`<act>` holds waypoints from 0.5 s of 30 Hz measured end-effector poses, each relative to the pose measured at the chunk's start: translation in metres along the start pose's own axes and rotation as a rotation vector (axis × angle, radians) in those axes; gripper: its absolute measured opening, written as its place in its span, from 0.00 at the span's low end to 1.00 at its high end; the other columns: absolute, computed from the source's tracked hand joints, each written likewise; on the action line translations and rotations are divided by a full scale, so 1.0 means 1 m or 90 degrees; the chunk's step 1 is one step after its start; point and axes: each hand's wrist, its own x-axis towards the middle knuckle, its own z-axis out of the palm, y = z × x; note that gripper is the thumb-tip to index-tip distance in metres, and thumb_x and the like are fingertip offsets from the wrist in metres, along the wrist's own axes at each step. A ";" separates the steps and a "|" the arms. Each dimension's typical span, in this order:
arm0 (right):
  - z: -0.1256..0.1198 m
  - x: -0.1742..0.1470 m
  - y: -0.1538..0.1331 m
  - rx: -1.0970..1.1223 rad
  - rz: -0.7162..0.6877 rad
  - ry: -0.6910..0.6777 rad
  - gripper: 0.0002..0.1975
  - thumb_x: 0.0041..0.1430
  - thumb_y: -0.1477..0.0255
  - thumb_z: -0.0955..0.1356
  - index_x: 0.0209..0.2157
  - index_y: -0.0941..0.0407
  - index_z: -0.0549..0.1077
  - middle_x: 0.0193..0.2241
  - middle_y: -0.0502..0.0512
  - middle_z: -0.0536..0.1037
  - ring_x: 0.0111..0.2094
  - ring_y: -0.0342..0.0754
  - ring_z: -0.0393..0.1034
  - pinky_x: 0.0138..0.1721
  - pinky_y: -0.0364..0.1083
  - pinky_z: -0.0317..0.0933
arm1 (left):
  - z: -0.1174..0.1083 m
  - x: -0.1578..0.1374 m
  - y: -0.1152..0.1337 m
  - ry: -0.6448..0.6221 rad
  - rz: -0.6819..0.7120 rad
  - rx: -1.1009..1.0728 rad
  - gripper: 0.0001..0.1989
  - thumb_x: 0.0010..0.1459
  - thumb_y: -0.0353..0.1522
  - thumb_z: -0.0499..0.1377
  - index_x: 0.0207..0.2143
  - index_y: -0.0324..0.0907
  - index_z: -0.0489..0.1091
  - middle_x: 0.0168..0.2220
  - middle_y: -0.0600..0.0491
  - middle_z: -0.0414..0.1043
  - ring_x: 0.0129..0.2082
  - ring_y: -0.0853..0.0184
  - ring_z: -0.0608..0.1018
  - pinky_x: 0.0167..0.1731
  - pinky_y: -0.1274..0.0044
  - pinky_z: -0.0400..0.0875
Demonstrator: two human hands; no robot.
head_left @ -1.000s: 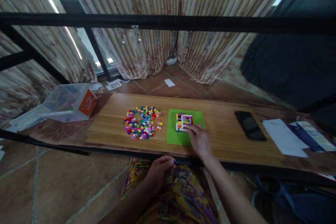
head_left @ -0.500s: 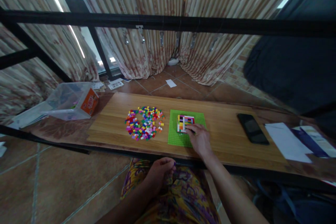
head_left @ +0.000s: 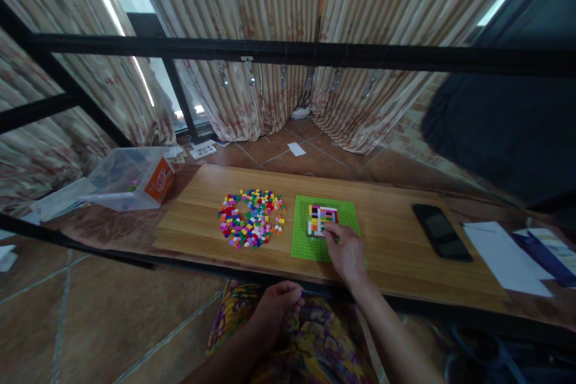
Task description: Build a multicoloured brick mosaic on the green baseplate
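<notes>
A green studded baseplate (head_left: 303,245) lies on the wooden board, carrying a low square build of colourful toy bricks (head_left: 317,222) edged partly in white. My right hand (head_left: 348,252) reaches over the plate, thumb and fingers pinched at the build's lower right corner. Whatever is between those fingertips is hidden. In front of the board's near edge, above my lap, my left hand (head_left: 279,306) is closed. A small purple brick (head_left: 302,293) shows at its fingertips. Left of the plate spreads a heap of loose small bricks (head_left: 243,231) in many colours.
The wooden board (head_left: 387,264) lies across the table. A black phone (head_left: 441,232) rests on its right, beside white paper (head_left: 501,258). At far left stands a clear plastic box (head_left: 121,183) with an orange label. A dark metal bar (head_left: 288,51) crosses beyond the table, before curtains (head_left: 270,0).
The whole scene has shifted slightly down as the camera tilted. My right hand stays at the build, its fingers a little altered over the lower right corner. My left hand keeps its pose.
</notes>
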 end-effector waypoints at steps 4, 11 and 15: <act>0.004 -0.001 0.001 0.016 -0.032 -0.016 0.10 0.60 0.70 0.63 0.37 0.54 0.76 0.36 0.57 0.78 0.38 0.53 0.70 0.42 0.51 0.64 | -0.002 0.001 -0.003 0.002 -0.008 -0.001 0.16 0.40 0.39 0.69 0.27 0.36 0.71 0.22 0.55 0.70 0.20 0.77 0.67 0.23 0.82 0.58; 0.006 -0.001 0.001 -0.043 -0.051 -0.042 0.09 0.62 0.71 0.62 0.35 0.54 0.75 0.36 0.56 0.76 0.38 0.51 0.70 0.41 0.49 0.63 | -0.004 0.006 -0.010 0.013 -0.007 0.039 0.20 0.40 0.43 0.68 0.29 0.37 0.70 0.21 0.55 0.70 0.18 0.76 0.66 0.21 0.81 0.55; 0.006 -0.002 0.001 -0.052 -0.039 -0.048 0.08 0.61 0.71 0.63 0.36 0.54 0.74 0.37 0.56 0.76 0.39 0.51 0.69 0.42 0.49 0.63 | -0.004 0.008 -0.010 0.009 -0.010 0.047 0.21 0.40 0.44 0.67 0.29 0.36 0.70 0.21 0.55 0.70 0.18 0.76 0.66 0.22 0.81 0.55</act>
